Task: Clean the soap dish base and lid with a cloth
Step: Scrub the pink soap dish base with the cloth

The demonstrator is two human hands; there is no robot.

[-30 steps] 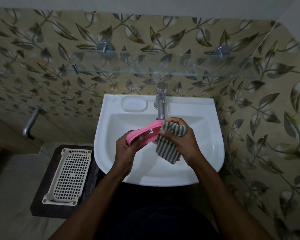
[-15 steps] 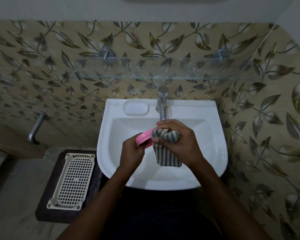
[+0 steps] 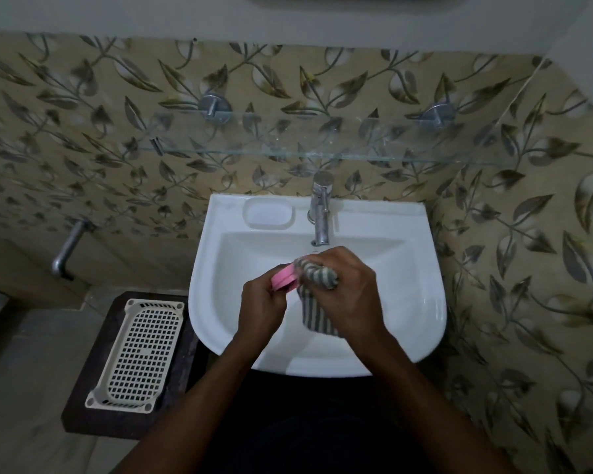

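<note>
Over the white sink basin (image 3: 415, 285), my left hand (image 3: 262, 301) grips a pink soap dish piece (image 3: 283, 278) by its near end; only its edge shows. My right hand (image 3: 348, 289) holds a grey and white striped cloth (image 3: 317, 292) bunched against the pink piece's right end, and the cloth's loose end hangs down below my fingers. Whether the pink piece is the base or the lid I cannot tell. No second pink piece is in sight.
A chrome tap (image 3: 320, 213) stands at the back of the sink, just beyond my hands. A moulded soap recess (image 3: 268, 213) lies left of it. A glass shelf (image 3: 322, 145) runs along the tiled wall. A cream perforated basket (image 3: 139, 354) sits on a dark stand at lower left.
The cloth in my right hand has slid left over the pink piece, covering more of it. The piece has turned so that only its edge shows. Both hands sit closer together.
</note>
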